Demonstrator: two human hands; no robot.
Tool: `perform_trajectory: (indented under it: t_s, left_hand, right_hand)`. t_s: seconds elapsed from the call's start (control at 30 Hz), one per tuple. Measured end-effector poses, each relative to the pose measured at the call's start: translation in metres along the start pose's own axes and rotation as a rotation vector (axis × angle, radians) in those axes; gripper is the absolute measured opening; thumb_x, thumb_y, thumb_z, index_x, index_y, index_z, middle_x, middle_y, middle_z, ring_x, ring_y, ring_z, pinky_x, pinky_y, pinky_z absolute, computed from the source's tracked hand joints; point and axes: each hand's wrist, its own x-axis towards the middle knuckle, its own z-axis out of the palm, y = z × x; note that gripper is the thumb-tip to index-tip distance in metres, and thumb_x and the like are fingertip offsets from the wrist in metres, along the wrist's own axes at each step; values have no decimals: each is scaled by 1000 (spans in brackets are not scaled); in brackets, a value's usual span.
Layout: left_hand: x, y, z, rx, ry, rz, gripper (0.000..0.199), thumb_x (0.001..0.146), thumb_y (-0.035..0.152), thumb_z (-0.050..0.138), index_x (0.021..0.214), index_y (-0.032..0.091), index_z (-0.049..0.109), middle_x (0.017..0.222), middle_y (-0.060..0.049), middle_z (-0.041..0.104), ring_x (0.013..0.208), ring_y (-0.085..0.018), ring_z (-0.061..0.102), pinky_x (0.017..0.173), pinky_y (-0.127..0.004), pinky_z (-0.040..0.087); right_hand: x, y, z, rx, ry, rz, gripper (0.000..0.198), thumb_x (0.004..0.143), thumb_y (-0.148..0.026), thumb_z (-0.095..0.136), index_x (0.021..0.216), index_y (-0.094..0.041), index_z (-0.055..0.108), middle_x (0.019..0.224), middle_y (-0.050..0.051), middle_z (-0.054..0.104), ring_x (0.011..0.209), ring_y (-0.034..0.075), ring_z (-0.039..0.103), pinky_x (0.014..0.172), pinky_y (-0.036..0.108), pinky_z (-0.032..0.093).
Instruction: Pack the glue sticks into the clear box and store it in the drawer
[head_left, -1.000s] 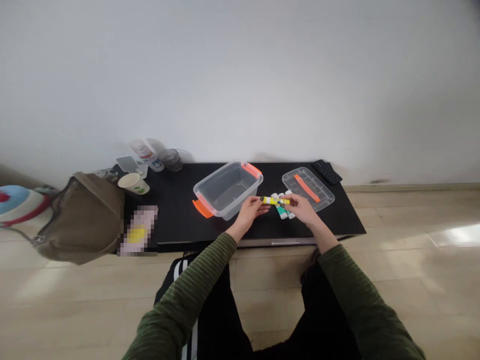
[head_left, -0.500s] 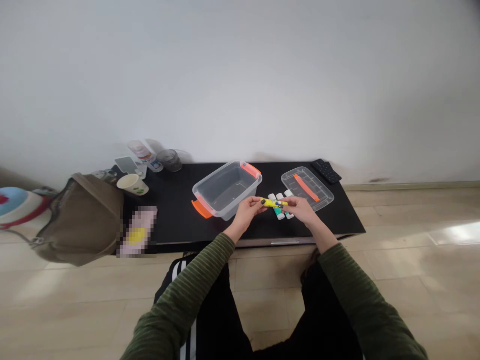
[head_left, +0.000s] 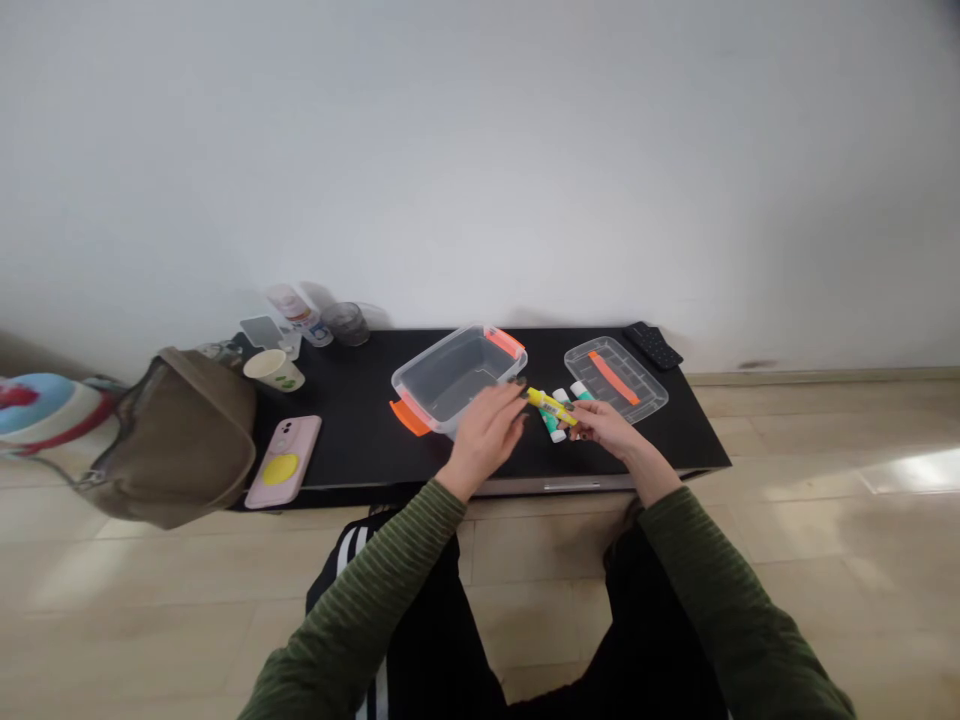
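My right hand (head_left: pixel 604 425) grips the lower end of a yellow glue stick (head_left: pixel 551 405), which has a printed label and tilts up to the left. My left hand (head_left: pixel 489 430) is open, its fingers stretched close to the stick's upper end; whether they touch it is unclear. Behind that hand stands a clear plastic box (head_left: pixel 450 375) without its lid, with orange latches, and the hand hides its near right corner. Beneath the yellow stick lie several white-and-green glue sticks (head_left: pixel 556 433), partly covered by it and by my right hand.
The box's clear lid (head_left: pixel 652 395) with an orange handle lies at the right, by a black remote-like object (head_left: pixel 652 345). To the left are a pink phone (head_left: pixel 304 440), a paper cup (head_left: pixel 274 370), a glass (head_left: pixel 346 324), a spray bottle (head_left: pixel 300 315) and a brown bag (head_left: pixel 180 430).
My left hand has let go of the yellow glue stick and its fingers have straightened. The stick, held by my right hand alone, has tilted from nearly level to sloping.
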Motion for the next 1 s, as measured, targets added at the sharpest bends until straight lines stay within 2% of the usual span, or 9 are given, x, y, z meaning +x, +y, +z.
perform_trajectory:
  t_s: [0.07, 0.17, 0.27, 0.37, 0.5, 0.63, 0.77, 0.87, 1.0]
  left_hand:
    - [8, -2, -28, 230, 209, 22, 37, 82, 22, 70, 119, 22, 66, 147, -13, 55, 149, -33, 36, 126, -53, 21]
    - [25, -25, -71, 507, 459, -119, 61, 80, 17, 67, 139, 16, 52, 163, -16, 32, 155, -35, 19, 127, -56, 16]
    - [34, -55, -102, 507, 401, -326, 72, 73, 11, 66, 143, 12, 49, 156, -21, 43, 150, -36, 32, 124, -54, 25]
    - [29, -74, -115, 391, 300, -405, 72, 71, 9, 62, 142, 11, 51, 145, -20, 55, 136, -32, 52, 118, -48, 38]
    - [10, -71, -116, 378, 264, -371, 68, 70, 10, 62, 138, 13, 57, 139, -17, 61, 131, -32, 57, 117, -48, 40]
    - [-8, -55, -107, 377, 231, -349, 67, 71, 11, 62, 137, 14, 58, 140, -17, 59, 134, -32, 54, 118, -47, 39]
    - [-21, -44, -93, 370, 205, -300, 67, 72, 12, 62, 139, 13, 56, 141, -18, 56, 137, -32, 51, 120, -46, 36]
    - [-31, -40, -84, 351, 187, -294, 68, 73, 14, 61, 140, 14, 52, 142, -18, 53, 138, -31, 49, 120, -46, 36]
    - [-41, -34, -76, 344, 162, -290, 69, 74, 15, 59, 142, 18, 48, 147, -16, 47, 141, -29, 46, 119, -46, 37]
  right_hand:
    - [2, 1, 2, 22, 65, 18, 33, 77, -48, 76, 78, -18, 63, 82, 9, 78, 55, 11, 65, 46, 19, 43]
    - [4, 5, 8, 52, 143, 58, 30, 76, -44, 77, 75, -19, 61, 79, 8, 77, 54, 11, 64, 45, 19, 43]
    - [4, 9, 13, 111, 191, 49, 29, 73, -41, 80, 76, -20, 59, 78, 7, 77, 53, 12, 64, 44, 19, 43]
    - [0, 12, 12, 156, 263, -5, 33, 70, -46, 80, 78, -21, 60, 80, 8, 77, 54, 13, 64, 44, 21, 43]
    - [-12, 10, 5, 151, 346, -129, 43, 67, -57, 80, 80, -20, 60, 83, 8, 76, 58, 14, 65, 49, 23, 45]
    - [-30, 1, 11, -26, 396, -313, 49, 69, -62, 77, 93, -20, 64, 88, 7, 75, 68, 17, 67, 59, 27, 49]
    - [-41, -12, 45, -251, 384, -487, 43, 78, -57, 70, 99, -21, 65, 96, 7, 74, 80, 20, 67, 73, 31, 52]
    - [-41, -22, 80, -493, 353, -559, 29, 86, -45, 63, 102, -21, 68, 100, 7, 74, 84, 19, 66, 74, 30, 51]
    - [-32, -38, 126, -930, 229, -486, 22, 89, -34, 58, 105, -22, 68, 99, 6, 74, 90, 22, 68, 77, 31, 49]
